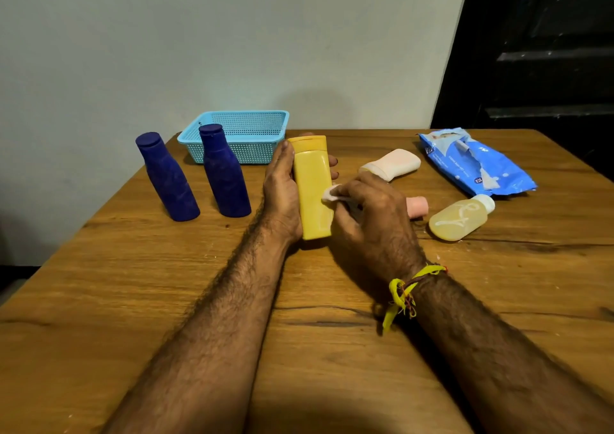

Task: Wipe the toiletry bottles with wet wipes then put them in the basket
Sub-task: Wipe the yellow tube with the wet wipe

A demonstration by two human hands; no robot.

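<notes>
Head view, pink bottle half hidden behind right hand

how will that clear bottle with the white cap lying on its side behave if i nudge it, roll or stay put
The clear bottle looks flattish and oval rather than round, so it would probably slide or pivot more than roll. It appears mostly full of yellowish liquid, so likely fairly heavy for its size. Smooth plastic may be slippery on the wooden table.

A wooden table stands against a pale wall, beside a dark door.
</notes>
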